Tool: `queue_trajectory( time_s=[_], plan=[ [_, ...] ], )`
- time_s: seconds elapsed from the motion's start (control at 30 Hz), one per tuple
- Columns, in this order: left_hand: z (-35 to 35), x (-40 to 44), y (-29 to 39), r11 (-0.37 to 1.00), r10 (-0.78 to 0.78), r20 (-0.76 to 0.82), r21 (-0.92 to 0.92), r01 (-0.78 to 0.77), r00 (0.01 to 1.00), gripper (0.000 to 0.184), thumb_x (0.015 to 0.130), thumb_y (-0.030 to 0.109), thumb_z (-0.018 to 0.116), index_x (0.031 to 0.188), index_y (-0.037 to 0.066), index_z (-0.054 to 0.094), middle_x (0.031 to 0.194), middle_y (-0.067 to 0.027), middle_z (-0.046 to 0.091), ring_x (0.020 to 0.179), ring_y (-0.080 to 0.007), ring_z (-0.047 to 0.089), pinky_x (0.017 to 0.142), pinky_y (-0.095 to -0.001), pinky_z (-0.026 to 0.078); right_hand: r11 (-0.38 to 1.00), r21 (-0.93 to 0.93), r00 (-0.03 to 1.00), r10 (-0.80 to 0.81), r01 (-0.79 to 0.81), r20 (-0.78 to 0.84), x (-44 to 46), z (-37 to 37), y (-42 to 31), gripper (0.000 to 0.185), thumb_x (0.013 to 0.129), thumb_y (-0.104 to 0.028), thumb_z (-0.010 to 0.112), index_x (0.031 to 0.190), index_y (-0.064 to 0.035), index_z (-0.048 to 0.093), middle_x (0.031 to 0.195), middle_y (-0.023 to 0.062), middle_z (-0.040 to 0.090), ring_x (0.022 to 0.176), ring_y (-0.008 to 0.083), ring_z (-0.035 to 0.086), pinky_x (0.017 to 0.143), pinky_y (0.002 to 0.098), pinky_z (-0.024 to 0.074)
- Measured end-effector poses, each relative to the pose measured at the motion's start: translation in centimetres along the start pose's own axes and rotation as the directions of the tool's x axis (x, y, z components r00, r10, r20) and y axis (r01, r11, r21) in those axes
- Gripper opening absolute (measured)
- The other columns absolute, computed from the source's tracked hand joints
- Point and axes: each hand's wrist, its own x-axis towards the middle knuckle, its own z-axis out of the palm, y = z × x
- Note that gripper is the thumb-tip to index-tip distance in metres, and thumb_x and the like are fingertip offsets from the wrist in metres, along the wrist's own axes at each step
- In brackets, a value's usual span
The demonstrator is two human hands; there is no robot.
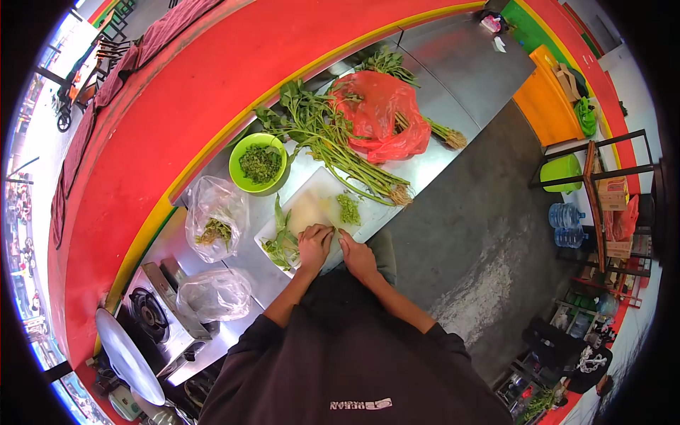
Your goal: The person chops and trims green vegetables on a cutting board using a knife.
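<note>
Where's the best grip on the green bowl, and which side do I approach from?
Likely the near rim of the green bowl, from the person's side: bare counter shows there, while leafy stems crowd its right. It stands upright with chopped greens inside, so keep it level.

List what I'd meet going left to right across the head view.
Black round metal gas burner, lime-green round plastic bowl, bare left hand, bare right hand, blue-tinted clear plastic water bottles.
</note>
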Motion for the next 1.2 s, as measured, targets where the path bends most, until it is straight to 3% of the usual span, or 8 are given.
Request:
queue_trajectory(
  time_s=[0.27,0.43,0.67,0.77,1.0,1.07,1.1,1.2],
  plan=[
    [-0.2,-0.4,0.1,0.998,0.05,0.013,0.032,-0.05,0.999,0.014,0.088,0.01,0.076,0.102,0.013,0.079,0.097,0.0,0.071,0.091,-0.0237,0.066,0.081,-0.0401,0.046,0.997,-0.015,0.997,-0.078,0.078,-0.013,1.8,0.6,-0.5,0.042,0.11,-0.043,0.045,0.147,-0.0264,0.056,0.071,0.0221,0.069,0.066,0.0446,0.069,0.059,0.0555,0.0553],
    [-0.2,-0.3,-0.1,1.0,-0.009,0.03,0.012,0.009,1.0,0.013,0.088,0.012,0.077,0.102,0.011,0.079,0.097,-0.0027,0.073,0.095,-0.0259,0.068,0.083,-0.0423,0.047,1.0,-0.005,0.999,0.017,-0.017,0.033,0.4,-0.3,-0.5,0.041,0.109,-0.043,0.048,0.145,-0.0269,0.058,0.078,0.0255,0.071,0.074,0.0477,0.07,0.067,0.0597,0.0557],
    [-0.2,-0.4,-0.2,0.999,0.023,-0.007,0.026,-0.023,1.0,0.015,0.089,0.011,0.076,0.104,0.012,0.078,0.099,-0.0011,0.071,0.094,-0.0234,0.067,0.082,-0.04,0.046,0.999,-0.025,1.0,-0.026,0.026,0.005,0.2,0.3,-0.1,0.041,0.109,-0.044,0.047,0.146,-0.0294,0.057,0.075,0.0236,0.07,0.07,0.0474,0.07,0.064,0.0585,0.0562],
    [-0.1,-0.6,-0.3,0.999,0.043,-0.01,0.019,-0.043,0.999,0.015,0.089,0.01,0.077,0.104,0.009,0.078,0.101,-0.0042,0.072,0.096,-0.0268,0.068,0.082,-0.0421,0.048,0.998,-0.042,0.998,-0.056,0.055,-0.025,0.4,0.3,0.2,0.041,0.109,-0.045,0.048,0.146,-0.0313,0.057,0.073,0.0224,0.07,0.067,0.0466,0.07,0.063,0.0581,0.0558],
    [-0.2,-0.6,-0.2,0.999,0.028,-0.004,0.035,-0.027,1.0,0.019,0.09,0.009,0.075,0.109,0.01,0.076,0.103,-0.0052,0.071,0.099,-0.0264,0.068,0.084,-0.0412,0.048,1.0,0.01,0.998,-0.007,0.006,0.058,0.6,-0.3,-0.1,0.04,0.11,-0.042,0.046,0.146,-0.0291,0.056,0.08,0.0263,0.071,0.076,0.0492,0.07,0.069,0.0603,0.0543],
    [-0.2,-0.7,-0.2,0.999,0.021,-0.001,0.045,-0.021,1.0,0.02,0.09,0.01,0.074,0.11,0.01,0.076,0.103,-0.0051,0.071,0.099,-0.0264,0.068,0.085,-0.0413,0.048,0.993,0.117,0.996,-0.035,0.026,0.077,0.6,-0.2,0.4,0.042,0.111,-0.04,0.044,0.15,-0.0253,0.051,0.085,0.0297,0.07,0.082,0.052,0.069,0.076,0.0616,0.0527],
    [-0.2,-0.6,-0.2,0.999,0.023,0.001,0.043,-0.023,1.0,0.02,0.09,0.01,0.074,0.11,0.01,0.075,0.103,-0.0052,0.07,0.099,-0.0268,0.068,0.085,-0.0415,0.048,0.991,0.136,0.995,0.004,-0.018,0.1,0.5,-0.4,0.4,0.041,0.111,-0.036,0.044,0.144,-0.0128,0.051,0.088,0.0309,0.07,0.086,0.0527,0.068,0.08,0.061,0.0513],
    [-0.3,-0.6,-0.1,0.999,0.024,0.01,0.04,-0.024,1.0,0.02,0.091,0.011,0.074,0.11,0.011,0.075,0.103,-0.0054,0.07,0.099,-0.0274,0.067,0.085,-0.0418,0.048,0.964,0.245,0.993,0.084,-0.103,0.088,0.5,-0.2,0.9,0.039,0.109,-0.038,0.046,0.129,-0.0061,0.053,0.094,0.0336,0.071,0.089,0.0566,0.067,0.083,0.063,0.0518]
  ],
)
